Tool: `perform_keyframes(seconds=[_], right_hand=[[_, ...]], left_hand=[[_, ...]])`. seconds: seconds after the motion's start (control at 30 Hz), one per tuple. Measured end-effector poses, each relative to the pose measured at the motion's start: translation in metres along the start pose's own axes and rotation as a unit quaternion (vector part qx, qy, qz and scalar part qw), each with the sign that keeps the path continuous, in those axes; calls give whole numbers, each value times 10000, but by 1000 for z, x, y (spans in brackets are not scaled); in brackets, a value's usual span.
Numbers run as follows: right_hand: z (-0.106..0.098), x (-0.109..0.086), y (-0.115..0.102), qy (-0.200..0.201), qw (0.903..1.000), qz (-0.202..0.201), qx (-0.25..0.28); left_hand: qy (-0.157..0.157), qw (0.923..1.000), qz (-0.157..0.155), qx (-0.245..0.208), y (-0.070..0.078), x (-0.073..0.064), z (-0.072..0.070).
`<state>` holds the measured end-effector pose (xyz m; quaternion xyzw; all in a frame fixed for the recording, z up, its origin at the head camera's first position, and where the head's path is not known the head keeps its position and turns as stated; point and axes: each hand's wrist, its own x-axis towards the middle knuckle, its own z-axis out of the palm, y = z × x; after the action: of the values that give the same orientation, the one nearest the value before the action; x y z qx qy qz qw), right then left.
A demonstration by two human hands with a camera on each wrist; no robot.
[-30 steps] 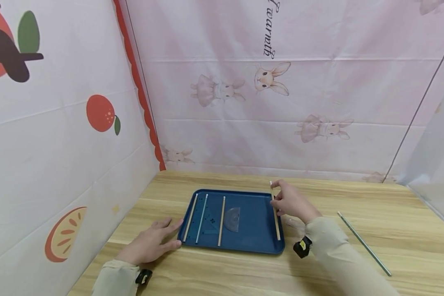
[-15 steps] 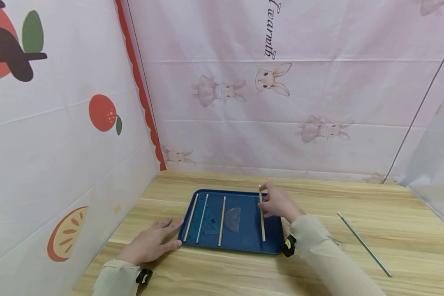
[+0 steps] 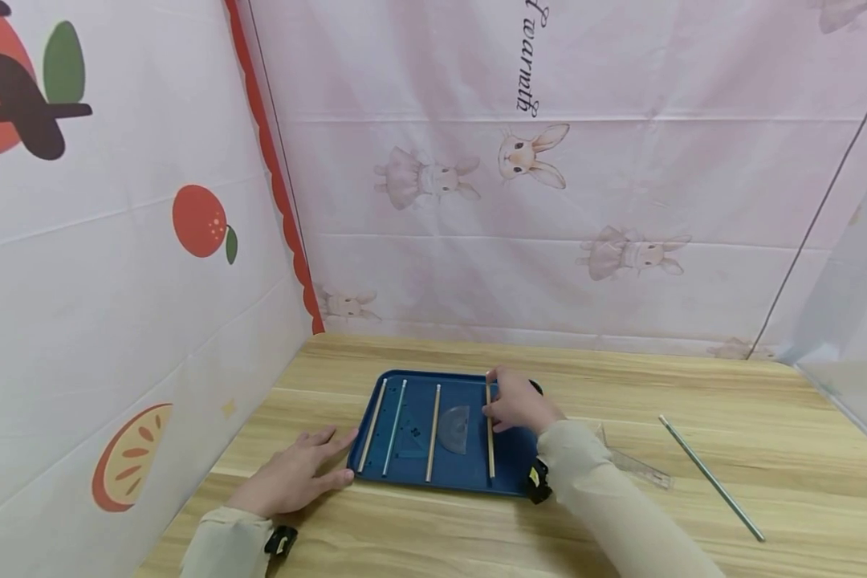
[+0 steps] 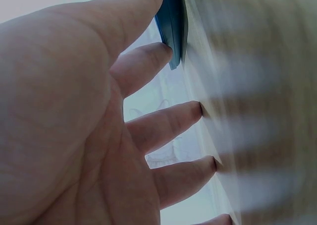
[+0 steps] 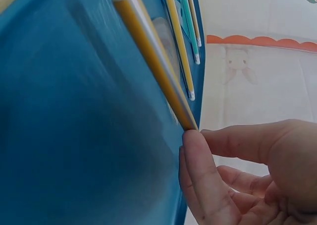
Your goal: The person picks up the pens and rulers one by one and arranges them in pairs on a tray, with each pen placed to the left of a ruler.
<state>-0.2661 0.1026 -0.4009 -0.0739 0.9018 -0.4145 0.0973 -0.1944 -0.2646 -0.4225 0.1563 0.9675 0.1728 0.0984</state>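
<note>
My right hand [image 3: 518,401] pinches a yellow pencil [image 5: 153,59] near its far end, over the right part of the blue tray [image 3: 470,480]. The pencil's unsharpened near end casts a shadow on the tray. My left hand [image 3: 296,474] lies on the table with fingers spread, thumb and index finger touching the tray's left edge; the left wrist view shows those fingertips against the tray rim [image 4: 173,31]. On the tray lie a yellow pencil [image 3: 372,425], a teal pencil [image 3: 394,427] and another yellow pencil [image 3: 433,433]. A clear protractor [image 3: 453,429] sits right of them, and a teal set square [image 3: 413,437] lies partly under the pencils.
Right of the tray, a clear ruler-like piece [image 3: 643,468] lies on the wooden table [image 3: 433,538], partly hidden by my right sleeve. Farther right is a green pencil [image 3: 711,477]. Printed cloth walls [image 3: 477,281] stand behind and at the left.
My right hand has moved left with the yellow pencil, from over the tray's right edge to nearer the protractor. More of the clear ruler shows. My left hand has stayed put.
</note>
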Motion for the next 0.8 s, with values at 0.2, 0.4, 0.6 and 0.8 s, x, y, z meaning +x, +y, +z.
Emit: perform_keyframes(seconds=[0.2, 0.4, 0.6, 0.8], right_hand=[[10, 4, -5, -70, 9999, 111, 32], [18, 9, -10, -125, 9993, 308, -187], [22, 15, -10, -227, 9976, 395, -529], [26, 16, -11, -309, 9967, 420, -625]], left_hand=[[-3, 10000, 18, 16, 1, 1, 0], [0, 10000, 3, 43, 1, 2, 0], [6, 10000, 75, 31, -1, 3, 1], [56, 9998, 180, 62, -4, 2, 3]])
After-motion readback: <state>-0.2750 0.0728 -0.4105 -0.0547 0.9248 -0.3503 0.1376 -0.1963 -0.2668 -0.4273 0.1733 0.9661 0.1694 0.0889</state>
